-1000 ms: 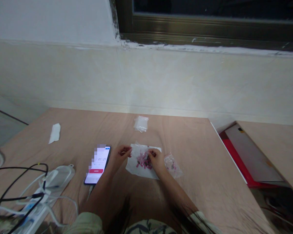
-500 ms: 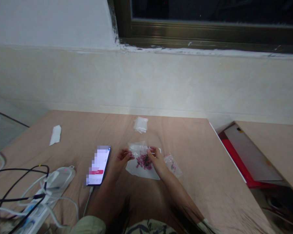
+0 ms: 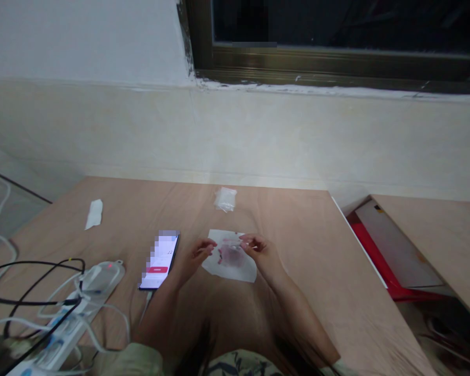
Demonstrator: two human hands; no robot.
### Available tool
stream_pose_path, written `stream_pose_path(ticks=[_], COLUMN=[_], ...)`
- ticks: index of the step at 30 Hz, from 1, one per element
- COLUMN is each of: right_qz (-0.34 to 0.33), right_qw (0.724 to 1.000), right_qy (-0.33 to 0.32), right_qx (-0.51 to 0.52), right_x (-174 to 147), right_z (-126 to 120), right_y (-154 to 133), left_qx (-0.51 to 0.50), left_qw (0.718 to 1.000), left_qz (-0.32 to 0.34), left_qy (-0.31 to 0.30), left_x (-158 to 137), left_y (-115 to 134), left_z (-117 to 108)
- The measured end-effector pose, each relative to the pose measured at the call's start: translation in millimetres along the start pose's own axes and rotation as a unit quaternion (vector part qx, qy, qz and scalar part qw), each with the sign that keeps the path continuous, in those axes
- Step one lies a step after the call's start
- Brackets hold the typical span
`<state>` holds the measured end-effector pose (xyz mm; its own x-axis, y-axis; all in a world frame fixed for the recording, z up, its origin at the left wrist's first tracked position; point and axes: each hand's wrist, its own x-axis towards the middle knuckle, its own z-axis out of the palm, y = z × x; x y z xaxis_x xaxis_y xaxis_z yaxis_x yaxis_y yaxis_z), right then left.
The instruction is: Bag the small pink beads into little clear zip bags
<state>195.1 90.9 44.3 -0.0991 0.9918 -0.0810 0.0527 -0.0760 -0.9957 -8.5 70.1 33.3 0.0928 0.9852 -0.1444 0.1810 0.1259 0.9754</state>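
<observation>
A sheet of white paper (image 3: 215, 269) lies on the table with small pink pieces (image 3: 220, 256) on it, too small to name exactly. Over them is a small clear plastic bag (image 3: 232, 250), which blurs the pink behind it. My right hand (image 3: 261, 255) pinches the bag at its right upper edge. On the left side of the paper, the fingertips of my left hand (image 3: 201, 253) are pressed together near the bag; what they grip is too small to make out. The bag of pink pieces that lay to the right does not show.
Behind the paper lies a stack of clear bags (image 3: 225, 199). To the left are a lit phone (image 3: 160, 263) on a cable, a white scrap (image 3: 94, 214), and a power strip (image 3: 97, 279) with tangled cords. A red-edged object (image 3: 370, 250) stands beyond the table's right edge.
The clear plastic bag has come down from the paper's far edge to over the pink pieces. My hands are slightly farther apart. The bag of pink pieces at right has gone from view.
</observation>
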Motion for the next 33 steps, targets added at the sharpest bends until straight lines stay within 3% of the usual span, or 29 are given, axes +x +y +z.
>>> stream_pose_path(ticks=[5, 15, 20, 26, 31, 33], right_qz=[0.026, 0.105, 0.105, 0.047, 0.069, 0.059], right_qw=[1.0, 0.991, 0.988, 0.997, 0.994, 0.995], right_qy=[-0.007, -0.007, -0.019, 0.017, -0.046, -0.036], right_qx=[0.013, 0.079, 0.114, 0.061, 0.07, 0.073], right_x=[-7.4, -12.1, -9.3, -3.0, 2.2, 3.3], right_z=[7.9, 13.3, 8.6, 6.6, 9.8, 10.7], right_y=[4.3, 18.6, 15.2, 9.3, 6.8, 7.0], left_qx=[0.06, 0.076, 0.071, 0.106, 0.093, 0.074], left_qw=[0.996, 0.996, 0.995, 0.991, 0.991, 0.992], left_qz=[0.049, 0.009, -0.005, 0.062, 0.08, 0.066], left_qy=[-0.043, -0.044, -0.073, -0.063, -0.049, -0.074], left_x=[0.8, -4.9, 1.1, 11.6, 19.0, 19.5], left_y=[26.0, 18.9, 21.9, 31.0, 32.8, 33.4], left_z=[11.7, 14.4, 10.5, 11.8, 16.0, 18.1])
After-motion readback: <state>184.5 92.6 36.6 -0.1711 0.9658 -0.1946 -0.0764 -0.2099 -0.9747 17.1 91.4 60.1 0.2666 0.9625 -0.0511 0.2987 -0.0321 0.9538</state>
